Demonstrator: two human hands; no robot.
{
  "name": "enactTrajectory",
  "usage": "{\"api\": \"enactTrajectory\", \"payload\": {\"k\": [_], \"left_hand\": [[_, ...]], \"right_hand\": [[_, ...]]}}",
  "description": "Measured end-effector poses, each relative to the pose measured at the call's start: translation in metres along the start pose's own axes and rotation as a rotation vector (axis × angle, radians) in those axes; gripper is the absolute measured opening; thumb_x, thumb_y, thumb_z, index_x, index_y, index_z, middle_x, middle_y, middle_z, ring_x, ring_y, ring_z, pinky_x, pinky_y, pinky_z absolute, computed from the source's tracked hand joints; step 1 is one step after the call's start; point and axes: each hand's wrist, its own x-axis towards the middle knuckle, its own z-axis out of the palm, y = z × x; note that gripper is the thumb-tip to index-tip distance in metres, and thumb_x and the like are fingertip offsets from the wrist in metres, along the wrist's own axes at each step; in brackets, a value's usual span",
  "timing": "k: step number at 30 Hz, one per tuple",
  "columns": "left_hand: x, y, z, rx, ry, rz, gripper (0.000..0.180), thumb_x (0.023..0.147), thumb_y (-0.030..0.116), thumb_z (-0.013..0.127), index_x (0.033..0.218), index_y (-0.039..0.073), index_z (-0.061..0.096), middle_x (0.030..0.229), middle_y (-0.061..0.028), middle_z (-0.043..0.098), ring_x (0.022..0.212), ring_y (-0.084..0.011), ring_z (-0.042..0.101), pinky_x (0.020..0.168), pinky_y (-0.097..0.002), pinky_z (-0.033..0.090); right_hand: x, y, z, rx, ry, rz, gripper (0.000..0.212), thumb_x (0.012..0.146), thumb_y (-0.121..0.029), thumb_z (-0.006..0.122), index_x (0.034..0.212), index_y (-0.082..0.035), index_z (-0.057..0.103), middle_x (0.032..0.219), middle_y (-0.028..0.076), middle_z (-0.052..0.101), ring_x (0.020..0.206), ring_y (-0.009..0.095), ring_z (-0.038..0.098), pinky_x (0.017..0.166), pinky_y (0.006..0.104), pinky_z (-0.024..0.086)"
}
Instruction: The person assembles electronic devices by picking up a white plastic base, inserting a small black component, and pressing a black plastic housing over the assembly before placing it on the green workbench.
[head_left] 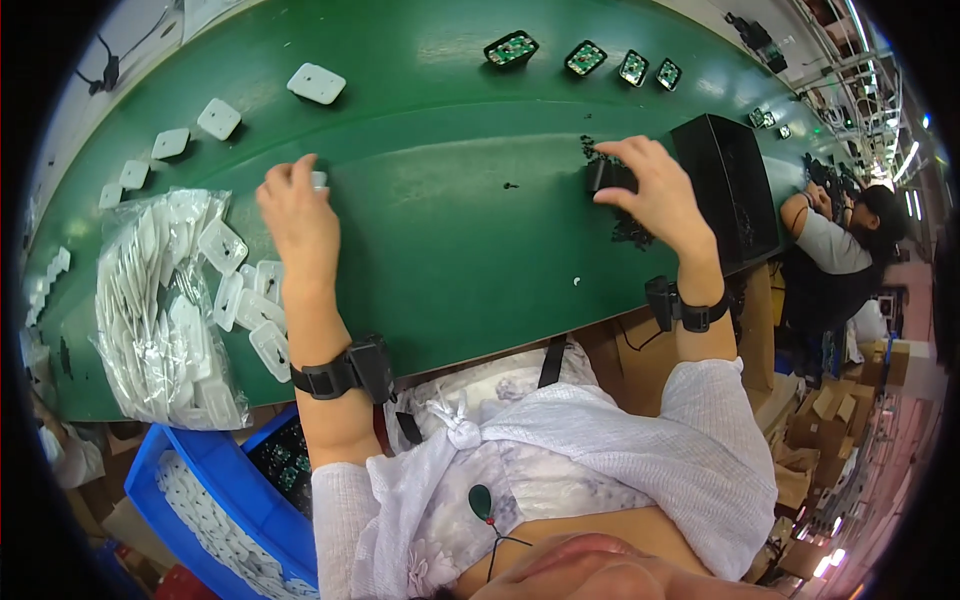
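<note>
On the left of the green table, my left hand (302,218) bends its fingers downward, closed on a small white plastic cover (319,180); only an edge of it shows beside the fingertips. My right hand (655,190) is at the right, thumb and forefinger spread apart. Between them sits a black block-shaped piece (600,175), without a visible grip on it. Tiny black parts (630,231) are heaped under and beside this hand. A single small dark piece (511,185) lies between the two hands. Each forearm wears a black strapped device.
A clear bag of white covers (160,310) lies left, with loose covers (222,246) beside it. More covers (317,84) form a row. Black housings with green circuit boards (511,49) stand far back. A black box (722,185) is right; a blue bin (215,500) sits below.
</note>
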Motion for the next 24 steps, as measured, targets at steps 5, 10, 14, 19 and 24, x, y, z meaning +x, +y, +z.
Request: {"api": "enactTrajectory", "payload": {"k": [5, 10, 14, 19, 24], "left_hand": [[-0.011, 0.041, 0.010, -0.413, -0.058, 0.339, 0.046, 0.070, -0.006, 0.069, 0.114, 0.005, 0.059, 0.112, -0.0153, 0.053, 0.106, -0.0346, 0.049, 0.092, -0.0421, 0.043], [-0.017, 0.045, -0.004, -0.136, -0.015, 0.189, 0.048, 0.070, 0.005, 0.075, 0.115, 0.006, 0.059, 0.110, -0.0132, 0.054, 0.104, -0.0324, 0.050, 0.087, -0.0413, 0.044], [-0.014, 0.042, -0.005, -0.145, -0.082, 0.152, 0.049, 0.068, 0.010, 0.077, 0.114, 0.008, 0.059, 0.109, -0.0102, 0.054, 0.103, -0.0305, 0.051, 0.087, -0.0412, 0.043], [-0.015, 0.047, 0.007, -0.351, -0.090, 0.305, 0.040, 0.071, 0.008, 0.074, 0.109, 0.009, 0.061, 0.108, -0.0038, 0.057, 0.106, -0.0271, 0.051, 0.088, -0.0411, 0.041], [-0.019, 0.053, 0.003, -0.385, -0.110, 0.335, 0.037, 0.072, 0.007, 0.073, 0.107, 0.009, 0.061, 0.108, -0.0031, 0.057, 0.107, -0.0258, 0.051, 0.090, -0.0411, 0.041]], "right_hand": [[-0.007, 0.011, 0.035, 0.006, 0.007, -0.069, 0.051, 0.069, -0.013, 0.077, 0.117, -0.012, 0.060, 0.104, 0.008, 0.057, 0.095, 0.029, 0.056, 0.084, 0.0363, 0.047], [0.014, -0.025, 0.023, 0.375, 0.140, 0.081, 0.043, 0.077, -0.006, 0.072, 0.118, -0.008, 0.060, 0.099, 0.007, 0.055, 0.093, 0.022, 0.056, 0.086, 0.0293, 0.046], [0.039, -0.043, 0.044, 1.093, 0.137, 0.242, 0.039, 0.084, -0.014, 0.072, 0.118, -0.001, 0.055, 0.101, 0.003, 0.056, 0.097, 0.011, 0.054, 0.084, 0.0262, 0.046], [0.062, -0.035, 0.087, 0.747, 0.161, 0.262, 0.036, 0.082, -0.017, 0.073, 0.110, -0.002, 0.055, 0.110, 0.008, 0.057, 0.105, 0.019, 0.055, 0.092, 0.0290, 0.043], [0.054, -0.031, 0.069, 0.575, 0.046, 0.014, 0.043, 0.082, -0.012, 0.070, 0.121, -0.005, 0.054, 0.122, 0.011, 0.055, 0.114, 0.027, 0.052, 0.099, 0.0344, 0.040]]}}
